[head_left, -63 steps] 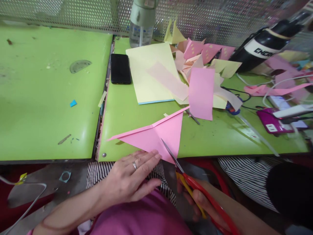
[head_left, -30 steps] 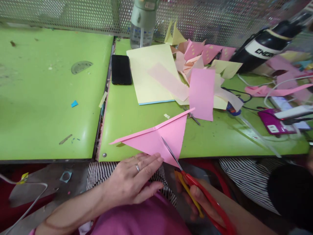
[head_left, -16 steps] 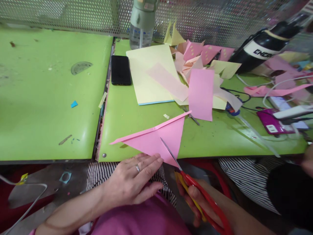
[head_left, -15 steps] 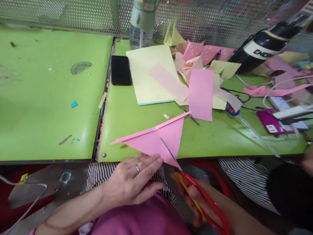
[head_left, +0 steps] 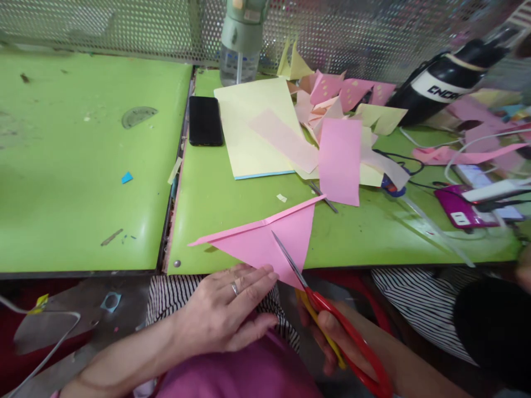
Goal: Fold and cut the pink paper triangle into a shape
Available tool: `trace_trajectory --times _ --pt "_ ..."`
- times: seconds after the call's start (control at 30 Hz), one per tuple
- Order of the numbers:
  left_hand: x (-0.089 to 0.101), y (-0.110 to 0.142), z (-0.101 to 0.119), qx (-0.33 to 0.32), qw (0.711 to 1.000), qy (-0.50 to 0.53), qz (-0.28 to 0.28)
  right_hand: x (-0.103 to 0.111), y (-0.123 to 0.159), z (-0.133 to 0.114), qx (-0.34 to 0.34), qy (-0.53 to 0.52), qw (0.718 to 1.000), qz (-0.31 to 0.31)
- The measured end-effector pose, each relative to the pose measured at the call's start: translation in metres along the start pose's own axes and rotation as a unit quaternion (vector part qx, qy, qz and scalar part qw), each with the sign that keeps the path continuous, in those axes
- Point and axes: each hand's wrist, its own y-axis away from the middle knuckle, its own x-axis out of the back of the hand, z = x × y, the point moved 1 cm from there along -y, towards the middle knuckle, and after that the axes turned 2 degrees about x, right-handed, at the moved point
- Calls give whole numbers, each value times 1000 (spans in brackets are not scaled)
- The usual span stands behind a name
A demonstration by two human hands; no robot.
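A pink triangular piece of paper (head_left: 255, 243) with a folded strip along its long upper edge lies at the table's front edge, its lower corner overhanging. My left hand (head_left: 232, 301), with a ring on one finger, rests flat with fingers stretched out and fingertips on the paper's lower edge; the thumb stands apart. My right hand (head_left: 338, 334) grips a pair of scissors (head_left: 357, 337) with one red and one yellow handle. The upper blade lies across the paper, pointing up and left. The lower blade is mostly hidden beneath the paper.
Behind lie cream sheets (head_left: 257, 143), a pink rectangle (head_left: 340, 163), a phone (head_left: 206, 121) and folded paper pieces (head_left: 327, 88). A clear bottle (head_left: 240, 50) and a black bottle (head_left: 440, 80) stand at the back. Cables and a magenta device (head_left: 452, 207) lie right.
The pink paper's folded edge has shifted slightly downward at the middle and right. The scissors' yellow handle has moved a little. My left hand stays nearly in place.
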Motion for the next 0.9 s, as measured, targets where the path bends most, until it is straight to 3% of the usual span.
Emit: trace_trajectory --times 0.2,0.47,0.7,0.9 --pt "1 0 1 0 1000 -3 2 -7 0 -5 -34 -72 996 33" --pt "0 0 2 1 1000 8 -4 -7 2 1 -16 -24 996 87" --pt "1 -2 4 3 1000 5 -5 -4 -1 -1 -24 -9 999 31" --pt "-1 -1 3 -1 1000 -1 -8 -6 0 -11 -34 -28 998 52"
